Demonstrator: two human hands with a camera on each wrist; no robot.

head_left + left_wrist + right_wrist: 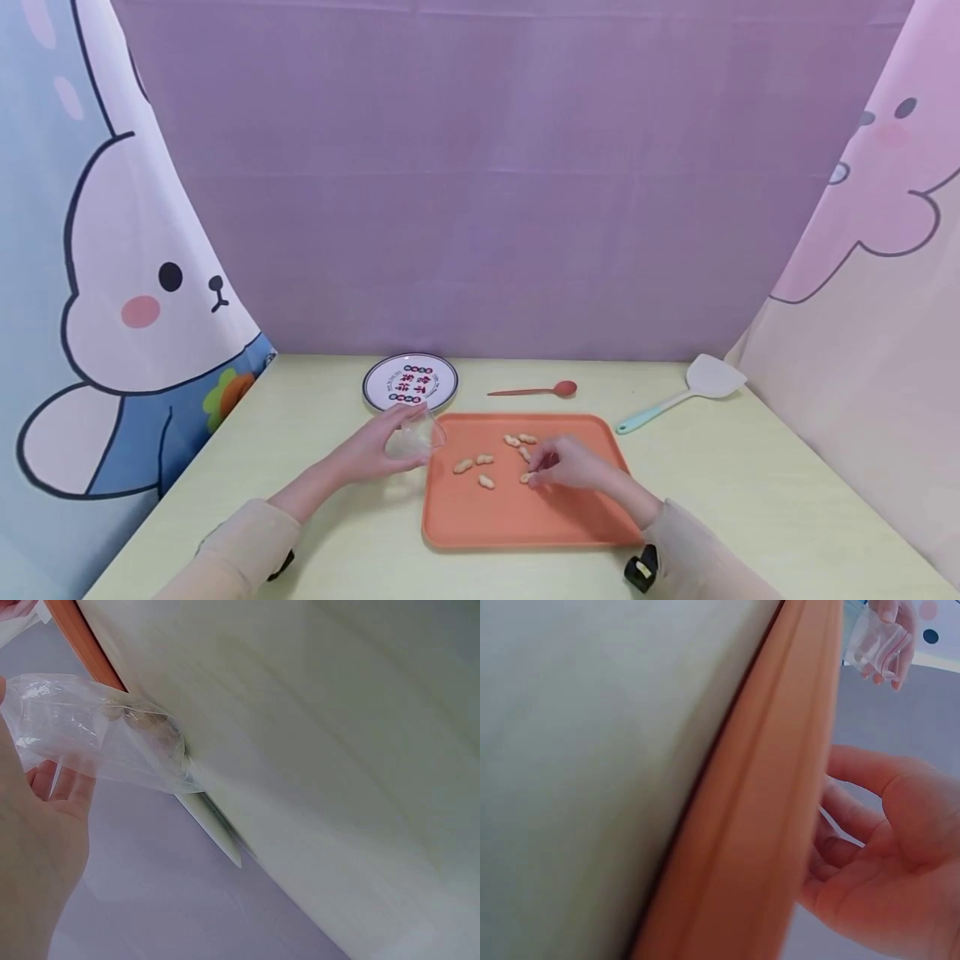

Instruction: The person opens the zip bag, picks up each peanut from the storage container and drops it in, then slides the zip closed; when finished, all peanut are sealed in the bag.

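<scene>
My left hand holds a clear plastic bag by its mouth, over the left edge of an orange tray. Brownish lumps show in the bottom of the bag in the left wrist view. Over the tray, my right hand pinches a peanut between thumb and fingertips. Several more unshelled peanuts lie scattered on the tray, among them one peanut near its middle. In the right wrist view the tray's side hides the fingertips.
Behind the tray sits a white plate with a dark rim and printed characters. A red spoon lies to its right. Farther right rests a spatula with a white head and mint handle. A purple curtain hangs behind the table.
</scene>
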